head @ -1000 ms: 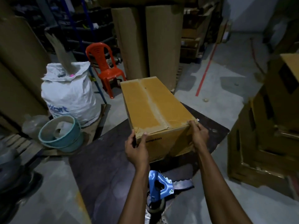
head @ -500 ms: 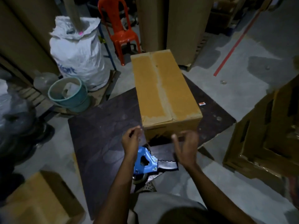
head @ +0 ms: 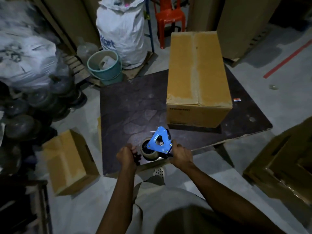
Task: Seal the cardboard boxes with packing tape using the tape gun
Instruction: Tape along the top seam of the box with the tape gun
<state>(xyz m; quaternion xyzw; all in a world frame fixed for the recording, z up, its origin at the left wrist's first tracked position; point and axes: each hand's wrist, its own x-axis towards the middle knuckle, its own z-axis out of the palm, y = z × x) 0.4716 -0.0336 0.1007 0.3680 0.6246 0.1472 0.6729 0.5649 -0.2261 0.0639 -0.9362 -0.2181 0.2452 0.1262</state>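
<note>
Right grip [head: 180,153] is clutching the blue tape gun [head: 159,142] over the near edge of the dark counter [head: 128,105]. Left grip [head: 126,155] is curling beside its roll, contents unclear. Taped cardboard box [head: 197,65] is sitting behind, its printed label too blurred to read.

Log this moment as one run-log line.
right hand grips tape gun | left hand curled beside tape roll | cardboard box on dark board, untouched

Box [head: 197,65] sits on table [head: 126,107], tape gun [head: 159,142] before it.
</note>
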